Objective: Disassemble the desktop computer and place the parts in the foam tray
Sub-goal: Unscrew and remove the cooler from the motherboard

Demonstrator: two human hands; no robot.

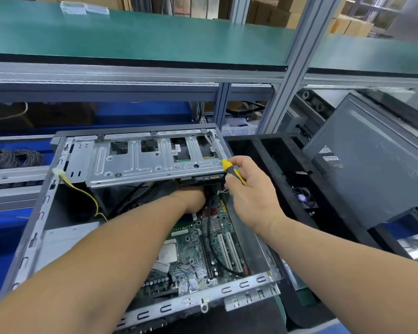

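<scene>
From over the person's shoulders, the desktop computer (140,213) lies open on its side on the bench, its silver drive cage (152,157) spanning the far end and the green motherboard (198,249) bare below. The left hand (191,201) reaches in under the cage edge; its fingers are hidden there, so I cannot tell whether they grip anything. The right hand (249,191) is curled round a yellow-and-black screwdriver (232,171), held up at the cage's right corner. The black foam tray (270,165) sits just right of the case, with the removed side panel (372,160) leaning beyond it. To my eye the risk lies under that cage: a tug on a cable or connector nobody can see could strain it, and if the cage comes free suddenly it could drop onto the board. The screwdriver tip could also slip off and scratch the board.
</scene>
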